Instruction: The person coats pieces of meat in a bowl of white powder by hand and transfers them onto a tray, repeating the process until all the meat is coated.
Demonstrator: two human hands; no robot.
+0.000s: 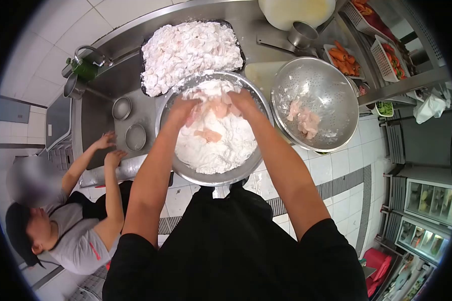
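A wide metal bowl (265, 150) holds white flour (218, 150) with pieces of pale raw meat (209, 134) in it. Both of my hands are inside its far half. My left hand (184, 110) is at the left beside some pieces, its fingertips hidden among meat and flour. On the right, my right hand (242, 102) reaches into the flour, and its fingertips are hidden too. Behind the bowl lies a dark tray (242, 56) heaped with flour-coated pieces (191, 50). To the right, a metal colander (336, 100) has a few uncoated meat pieces (304, 120).
A sink (98, 115) with two small strainers (135, 137) is at the left, where a co-worker (80, 236) stands with both hands near its edge. A pot (302, 35), a cutting board (263, 75) and a tray of carrots (344, 61) are at the back right.
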